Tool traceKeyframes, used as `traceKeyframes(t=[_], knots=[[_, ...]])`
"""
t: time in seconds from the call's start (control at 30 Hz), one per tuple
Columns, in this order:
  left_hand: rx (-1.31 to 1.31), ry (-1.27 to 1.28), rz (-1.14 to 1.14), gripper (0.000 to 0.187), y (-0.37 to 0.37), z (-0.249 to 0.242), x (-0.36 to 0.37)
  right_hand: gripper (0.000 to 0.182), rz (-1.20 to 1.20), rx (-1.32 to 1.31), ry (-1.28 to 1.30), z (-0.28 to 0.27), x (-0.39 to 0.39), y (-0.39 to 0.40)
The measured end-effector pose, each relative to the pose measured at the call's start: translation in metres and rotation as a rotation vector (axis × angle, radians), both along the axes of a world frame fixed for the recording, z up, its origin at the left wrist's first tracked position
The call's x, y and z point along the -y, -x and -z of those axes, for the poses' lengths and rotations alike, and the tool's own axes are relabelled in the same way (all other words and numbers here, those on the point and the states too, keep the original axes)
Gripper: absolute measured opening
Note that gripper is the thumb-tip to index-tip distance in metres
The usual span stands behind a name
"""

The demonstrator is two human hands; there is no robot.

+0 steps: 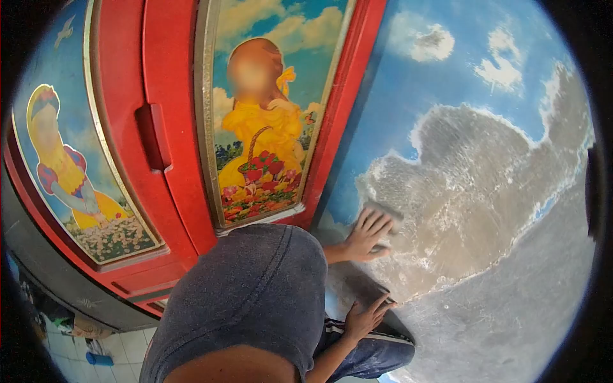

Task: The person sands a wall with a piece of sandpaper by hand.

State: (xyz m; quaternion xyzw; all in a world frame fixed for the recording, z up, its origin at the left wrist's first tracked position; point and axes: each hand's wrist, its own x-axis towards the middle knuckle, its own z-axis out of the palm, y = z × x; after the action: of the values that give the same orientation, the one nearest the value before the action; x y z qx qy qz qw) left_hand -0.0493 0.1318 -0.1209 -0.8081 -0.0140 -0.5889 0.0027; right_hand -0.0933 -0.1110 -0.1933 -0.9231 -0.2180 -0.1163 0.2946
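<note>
My left hand (368, 235) is on the wall at the left edge of a bare patch. Beneath its fingers is a flat grey piece (394, 217), smeared by motion; it looks like a sheet of sandpaper, though I cannot be sure. The thumb is bent in at the piece's lower side. Flaking blue paint with a whitish ragged rim surrounds the rough grey-brown bare patch (460, 191) of the wall. Lower down, my right hand (366, 318) has its fingers stretched out, close to the wall's foot and above my dark trouser leg (377, 357). Nothing shows in it.
Beside the wall stands a red cabinet (169, 76) with a recessed handle and picture panels (268, 185). Dusty grey floor (498, 319) lies along the right. My grey shirt (249, 287) blocks the lower middle. A blue object (99, 359) lies on white tiles at lower left.
</note>
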Motion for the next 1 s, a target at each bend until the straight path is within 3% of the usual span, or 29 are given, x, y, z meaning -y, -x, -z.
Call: traceKeyframes(t=[0.07, 0.1, 0.17, 0.23, 0.3, 0.43, 0.6, 0.73, 0.83, 0.93, 1.0], knots=[[-0.276, 0.027, 0.057, 0.080, 0.014, 0.021, -0.005, 0.103, -0.012, -0.007, -0.009, 0.000, -0.003, 0.002], [-0.275, 0.032, 0.048, 0.080, 0.013, 0.010, -0.010, 0.102, 0.001, -0.006, 0.009, 0.000, -0.002, 0.002], [-0.108, -0.098, 0.024, 0.080, 0.010, -0.049, -0.026, 0.101, -0.004, -0.018, 0.027, 0.000, -0.004, 0.003], [0.030, -0.080, 0.001, 0.080, 0.010, -0.125, -0.033, 0.101, -0.014, -0.028, -0.029, 0.001, -0.005, 0.002], [0.018, -0.028, 0.014, 0.082, 0.006, -0.168, -0.037, 0.101, -0.033, -0.014, -0.030, 0.002, -0.008, 0.003], [0.054, 0.006, 0.043, 0.080, -0.004, -0.127, -0.033, 0.101, 0.003, 0.061, 0.049, 0.018, -0.009, -0.006], [-0.154, 0.023, 0.062, 0.080, 0.007, 0.037, -0.010, 0.100, 0.008, -0.006, 0.046, 0.003, -0.007, 0.002], [-0.224, 0.002, 0.059, 0.084, 0.015, -0.005, -0.029, 0.103, 0.001, 0.017, 0.008, 0.005, -0.007, 0.002], [-0.062, 0.054, -0.009, 0.082, 0.007, -0.090, -0.038, 0.102, 0.021, -0.061, 0.043, -0.004, -0.013, 0.007], [0.080, 0.094, 0.018, 0.081, -0.008, -0.110, -0.031, 0.108, 0.034, -0.077, 0.093, -0.004, -0.015, 0.007], [0.072, 0.085, 0.038, 0.081, -0.010, -0.090, -0.025, 0.115, 0.031, -0.073, 0.153, 0.004, -0.012, 0.001]])
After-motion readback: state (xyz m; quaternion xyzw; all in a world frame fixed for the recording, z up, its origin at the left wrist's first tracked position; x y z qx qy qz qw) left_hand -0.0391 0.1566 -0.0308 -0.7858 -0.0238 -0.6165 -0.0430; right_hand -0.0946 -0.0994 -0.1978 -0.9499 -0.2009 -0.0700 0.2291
